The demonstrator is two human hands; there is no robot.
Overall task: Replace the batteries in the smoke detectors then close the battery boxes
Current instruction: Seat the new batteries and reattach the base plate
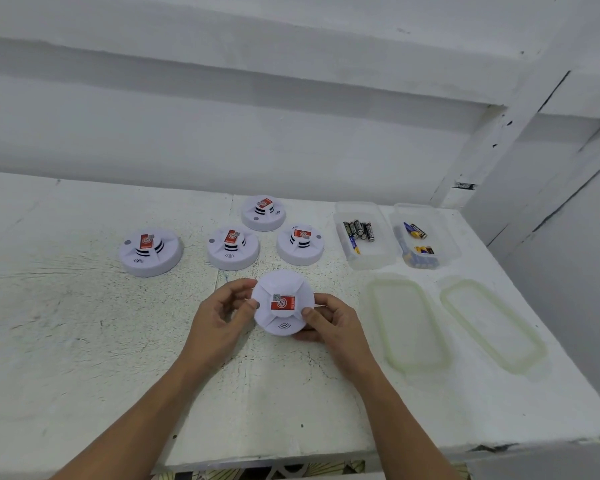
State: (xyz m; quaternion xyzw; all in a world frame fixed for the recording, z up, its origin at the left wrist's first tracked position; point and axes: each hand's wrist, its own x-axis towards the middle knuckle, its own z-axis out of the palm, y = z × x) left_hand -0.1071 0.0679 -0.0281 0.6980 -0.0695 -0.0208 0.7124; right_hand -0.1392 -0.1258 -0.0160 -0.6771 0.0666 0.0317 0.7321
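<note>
You're standing at a bare, whitewashed work corner: a rough painted counter [84, 341], plain white walls [222, 133], and batteries [358, 230] sorted into clear tubs [378, 258].

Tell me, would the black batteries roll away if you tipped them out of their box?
Probably yes: the black batteries are smooth, round cylinders, so they would likely roll on the flat table. For now the walls of the box seem to keep them in.

A white table [84, 341], its paint cracking and speckling, is standing against a white wall [222, 140]. A ledge [257, 67] is running across that wall, and a white post [489, 143] is rising at the right.
</note>
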